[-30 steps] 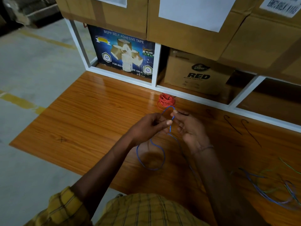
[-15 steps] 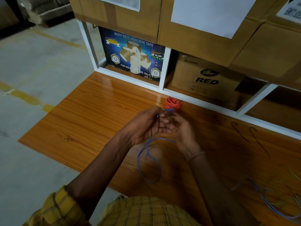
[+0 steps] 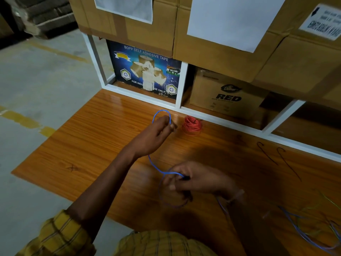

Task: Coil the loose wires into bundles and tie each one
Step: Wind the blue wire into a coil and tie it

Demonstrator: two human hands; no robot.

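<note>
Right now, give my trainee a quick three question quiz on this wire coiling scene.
1. True or false: the red wire bundle sits on the wooden table near the white shelf frame.
2. Which hands hold the blue wire? A left only, B right only, C both.
3. Fill in: the loose wire pile lies at the table's ___ side.

Key: 1 true. 2 C: left hand and right hand. 3 right.

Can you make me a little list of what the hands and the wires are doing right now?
left hand: holds up a loop of the blue wire
right hand: pinches the same wire lower down
red bundle: coiled, lying on the wooden table by the white shelf frame
loose wires: blue and green, uncoiled, at the table's right
</note>
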